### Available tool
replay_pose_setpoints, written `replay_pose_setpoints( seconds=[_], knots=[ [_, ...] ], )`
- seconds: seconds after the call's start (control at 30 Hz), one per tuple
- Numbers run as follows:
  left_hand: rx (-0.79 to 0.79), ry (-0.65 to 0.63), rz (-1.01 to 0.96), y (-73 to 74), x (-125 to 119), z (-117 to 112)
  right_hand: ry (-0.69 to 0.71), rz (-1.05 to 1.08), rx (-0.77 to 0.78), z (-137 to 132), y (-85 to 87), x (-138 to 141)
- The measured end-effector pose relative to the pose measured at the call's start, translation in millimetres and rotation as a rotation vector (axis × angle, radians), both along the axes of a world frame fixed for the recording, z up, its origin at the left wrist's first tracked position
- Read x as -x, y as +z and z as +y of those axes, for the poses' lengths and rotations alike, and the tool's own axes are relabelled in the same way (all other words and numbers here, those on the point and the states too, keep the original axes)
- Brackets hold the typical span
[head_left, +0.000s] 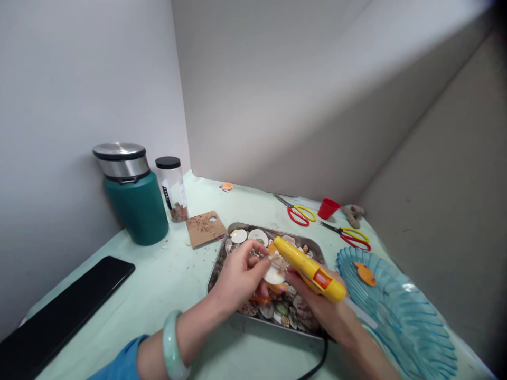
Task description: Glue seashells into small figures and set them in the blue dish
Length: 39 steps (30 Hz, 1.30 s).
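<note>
My left hand (242,272) is closed, thumb and fingertips pinching a pale shell (274,275) over the tray. My right hand (327,306) wraps around a yellow hot glue gun (303,262). Its nozzle points toward the shell, but I cannot tell whether it touches. A translucent glue stick (362,313) sticks out from the gun's back end. Beneath both hands lies a metal tray (215,266), filled with mixed seashells (282,309). The hands and gun hide part of the tray's contents.
Left of the tray are a green canister (137,208), a black-lidded jar (171,190), a brown board (206,228) and a black slab (75,311). Scissors (297,211), more scissors (346,236) and a red cup (328,209) lie behind. A blue plate (428,316) stands right; a black cord (322,359) runs frontward.
</note>
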<state>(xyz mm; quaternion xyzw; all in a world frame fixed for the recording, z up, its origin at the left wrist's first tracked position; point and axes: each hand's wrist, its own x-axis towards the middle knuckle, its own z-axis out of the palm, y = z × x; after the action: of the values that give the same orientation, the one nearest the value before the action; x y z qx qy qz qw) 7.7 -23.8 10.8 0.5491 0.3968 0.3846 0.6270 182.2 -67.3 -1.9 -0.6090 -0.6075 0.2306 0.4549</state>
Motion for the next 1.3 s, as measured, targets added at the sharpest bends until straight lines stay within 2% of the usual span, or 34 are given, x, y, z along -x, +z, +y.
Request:
replay_pose_setpoints(
  seconds=[0.3, 0.6, 0.9, 1.1, 1.3],
  knots=[
    [-0.099, -0.040, 0.065, -7.0, 0.1, -1.4, -0.003, 0.061, 0.006, -0.5, 1.7, 0.8],
    [-0.020, -0.053, 0.024, -4.6, 0.3, 1.3, -0.177, 0.084, 0.049, -1.7, -5.9, -5.0],
    [0.002, -0.086, 0.012, -9.6, -0.2, 2.9, -0.034, 0.054, 0.018, -4.2, 4.7, -2.0],
    [0.079, -0.110, 0.013, -8.8, -0.8, 2.7, -0.022, 0.069, 0.006, -2.1, -1.7, -5.1],
    [0.105, -0.108, 0.016, -6.3, -1.1, 2.7, -0.030, 0.013, -0.066, -2.2, -0.8, -2.6]
  ],
)
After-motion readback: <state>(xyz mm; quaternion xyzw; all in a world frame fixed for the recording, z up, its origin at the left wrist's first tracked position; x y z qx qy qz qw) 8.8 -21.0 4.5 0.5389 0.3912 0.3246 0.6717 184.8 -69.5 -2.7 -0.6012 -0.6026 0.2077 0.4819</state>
